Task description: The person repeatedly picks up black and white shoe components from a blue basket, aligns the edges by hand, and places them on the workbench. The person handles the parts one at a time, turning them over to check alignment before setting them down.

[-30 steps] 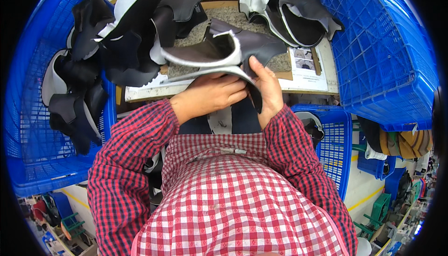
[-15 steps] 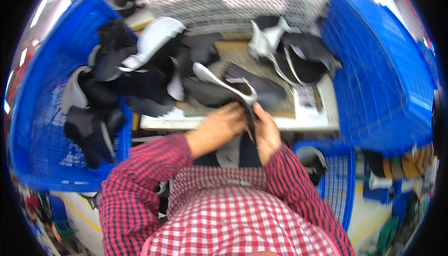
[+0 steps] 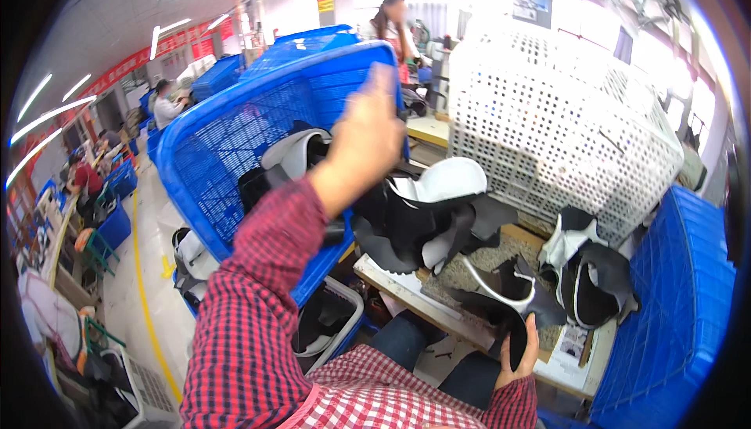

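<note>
My left hand is raised in front of the blue basket, blurred, with its fingers stretched upward and nothing visible in it. Near the table's front edge my right hand is closed on a black shoe upper with a white-edged opening. Part of that upper rests over the mat, close to another dark piece. A pile of black and white shoe uppers sits between the basket and the mat. To the right stand two more uppers, black with white lining.
A large white perforated crate stands behind the table. Another blue basket leans at the right. Below on the left is a bin with dark pieces. Several people work farther back, beside a yellow floor line.
My left hand has let go of the shoe upper and lifted up and left toward the basket. My right hand still holds it. The view has swung left and upward, showing the room.
</note>
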The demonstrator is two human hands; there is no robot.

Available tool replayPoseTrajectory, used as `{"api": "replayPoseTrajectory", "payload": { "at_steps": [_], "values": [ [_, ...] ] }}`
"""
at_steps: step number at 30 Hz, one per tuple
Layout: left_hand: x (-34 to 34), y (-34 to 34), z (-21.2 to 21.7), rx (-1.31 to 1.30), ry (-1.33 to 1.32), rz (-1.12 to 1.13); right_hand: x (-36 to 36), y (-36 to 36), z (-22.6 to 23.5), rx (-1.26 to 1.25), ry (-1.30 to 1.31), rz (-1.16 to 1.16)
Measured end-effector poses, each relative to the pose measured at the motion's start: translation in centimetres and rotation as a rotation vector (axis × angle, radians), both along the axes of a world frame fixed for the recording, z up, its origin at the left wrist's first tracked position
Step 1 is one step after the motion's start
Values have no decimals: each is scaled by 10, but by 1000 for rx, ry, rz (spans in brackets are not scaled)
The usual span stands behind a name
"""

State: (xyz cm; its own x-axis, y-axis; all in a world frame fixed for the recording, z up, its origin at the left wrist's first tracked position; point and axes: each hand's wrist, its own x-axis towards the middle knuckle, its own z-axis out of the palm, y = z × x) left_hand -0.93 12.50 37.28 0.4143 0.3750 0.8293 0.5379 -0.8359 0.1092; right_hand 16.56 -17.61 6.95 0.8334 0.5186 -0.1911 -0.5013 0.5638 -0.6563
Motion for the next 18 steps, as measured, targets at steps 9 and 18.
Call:
{"api": "replayPoseTrajectory", "payload": {
  "at_steps": [9,18],
  "values": [
    [33,-178,-160,228,670,-938,-23,0,17,-10,27,35],
    [89,-184,-206,15,721,-953,-27,-29,-8,7,46,-60]
  ]
}}
